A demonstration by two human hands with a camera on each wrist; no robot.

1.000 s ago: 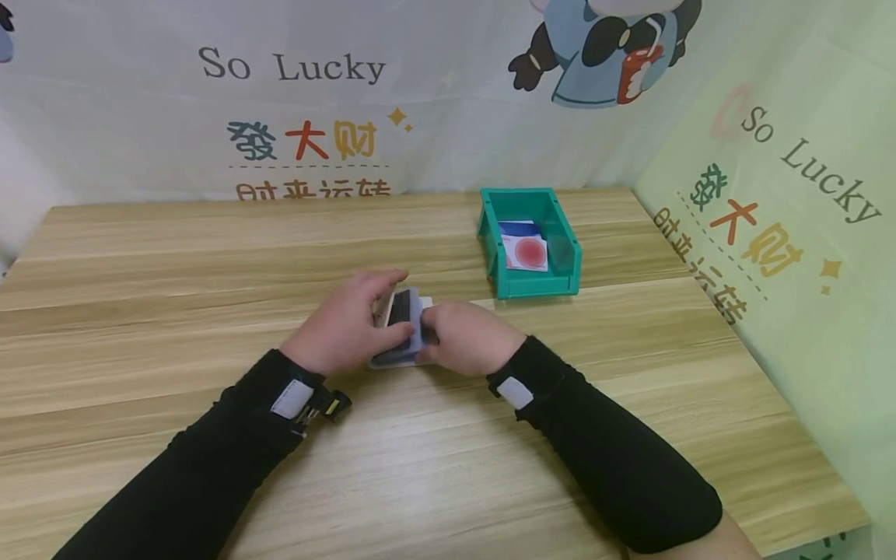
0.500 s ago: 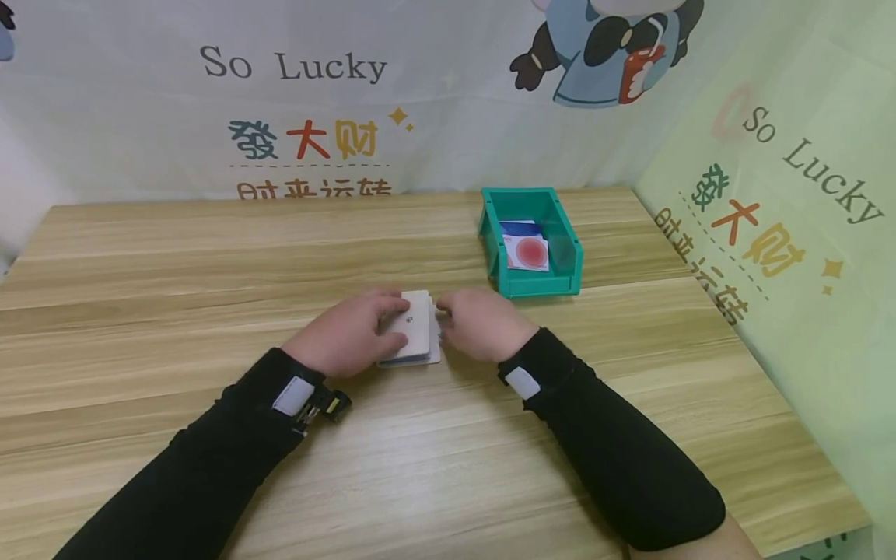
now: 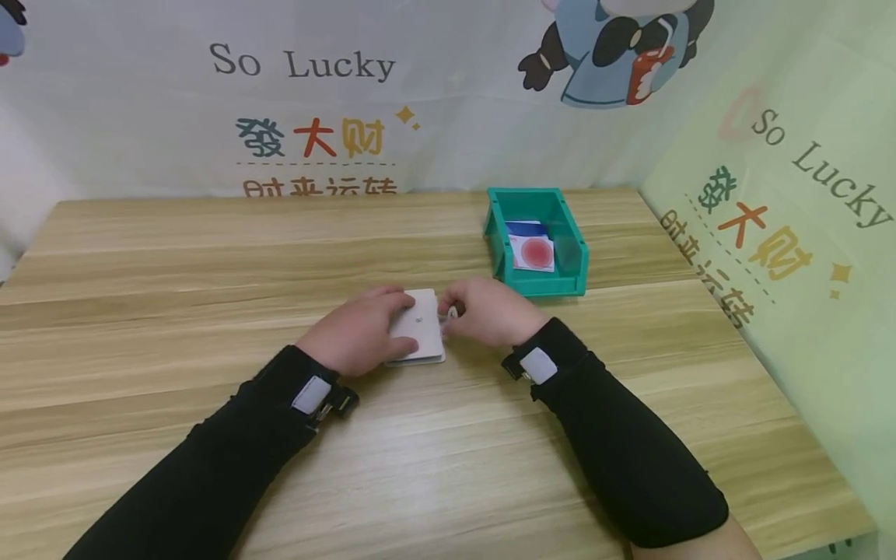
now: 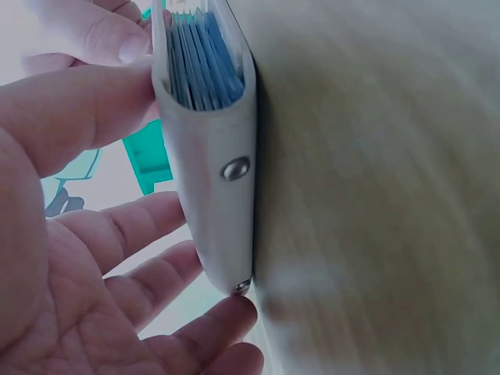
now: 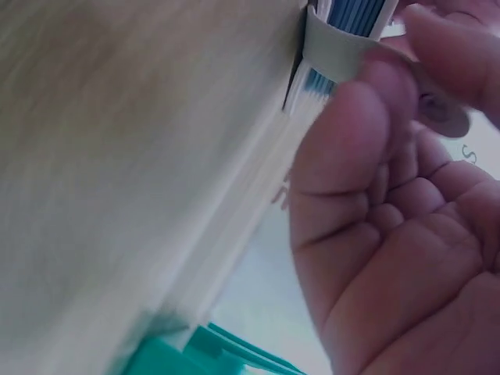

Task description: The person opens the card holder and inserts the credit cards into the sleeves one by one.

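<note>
A white card holder lies closed on the table, its snap-studded spine facing my left hand in the left wrist view. Clear bluish sleeves show between its covers. My left hand rests on it from the left, thumb on the top cover and the other fingers, fairly straight, against the cover and spine. At the opposite edge, my right hand pinches the holder's strap between thumb and curled index finger. The strap's round snap end sticks out beside the fingers.
Behind the right hand stands a green open-front bin holding several cards, one with a red circle. The wooden table meets a printed cloth backdrop at the back and right.
The card holder, open a second ago with dark inside showing, is now closed, white cover up. My right hand moved slightly back and now pinches the strap; my left hand stays on the cover.
</note>
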